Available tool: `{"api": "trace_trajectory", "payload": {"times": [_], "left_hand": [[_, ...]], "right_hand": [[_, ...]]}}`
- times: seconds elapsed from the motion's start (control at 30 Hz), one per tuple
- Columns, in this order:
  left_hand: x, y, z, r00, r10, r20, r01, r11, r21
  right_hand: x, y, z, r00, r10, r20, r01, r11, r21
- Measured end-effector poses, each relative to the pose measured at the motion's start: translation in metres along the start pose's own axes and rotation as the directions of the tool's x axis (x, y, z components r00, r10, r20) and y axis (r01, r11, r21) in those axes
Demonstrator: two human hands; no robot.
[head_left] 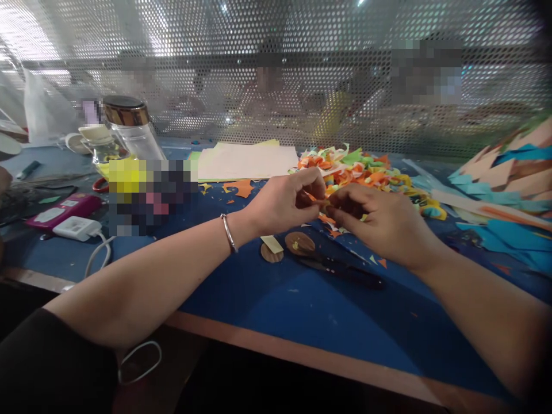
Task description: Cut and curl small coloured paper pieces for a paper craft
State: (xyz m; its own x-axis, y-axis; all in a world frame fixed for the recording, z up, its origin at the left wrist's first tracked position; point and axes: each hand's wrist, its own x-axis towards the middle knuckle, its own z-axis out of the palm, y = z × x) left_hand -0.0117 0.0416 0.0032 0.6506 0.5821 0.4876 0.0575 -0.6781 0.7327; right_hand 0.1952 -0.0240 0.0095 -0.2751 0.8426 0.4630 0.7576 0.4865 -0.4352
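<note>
above the blue table [276, 299], left hand [287, 202] and right hand [379, 221] pinch an orange paper piece [321, 201].

Blue worktop [276, 299] fills most of the view, with a bare wood-coloured front edge [302, 352] running from 8 to 4 o'clock. Along the back, from 9 through 3 o'clock, there's a perforated metal screen [302, 69] — only blurry shapes show through the holes. Harsh white glare [26, 29] at 10 o'clock, smaller bright spots at 12. Under the worktop it's just dark.
</note>
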Motion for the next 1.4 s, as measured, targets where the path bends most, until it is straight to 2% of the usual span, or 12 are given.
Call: {"api": "trace_trajectory", "payload": {"times": [0.7,1.07,1.23,1.4], "left_hand": [[0.001,-0.004,-0.001,0.999,-0.008,-0.036,0.01,0.999,0.04],[0.001,-0.008,-0.001,0.999,-0.045,-0.009,0.045,0.999,-0.01],[0.001,-0.011,0.001,1.0,-0.024,0.006,0.024,0.999,-0.034],[0.002,-0.01,0.002,0.997,-0.075,0.018,0.075,0.997,-0.004]], "right_hand": [[0.0,0.004,0.0,0.999,-0.007,-0.046,0.006,1.0,-0.015],[0.0,0.005,0.001,1.0,0.002,-0.025,-0.002,1.0,0.003],[0.0,0.004,0.004,1.0,0.009,-0.011,-0.008,0.999,0.031],[0.0,0.002,0.006,1.0,-0.011,0.016,0.01,0.999,0.053]]}}
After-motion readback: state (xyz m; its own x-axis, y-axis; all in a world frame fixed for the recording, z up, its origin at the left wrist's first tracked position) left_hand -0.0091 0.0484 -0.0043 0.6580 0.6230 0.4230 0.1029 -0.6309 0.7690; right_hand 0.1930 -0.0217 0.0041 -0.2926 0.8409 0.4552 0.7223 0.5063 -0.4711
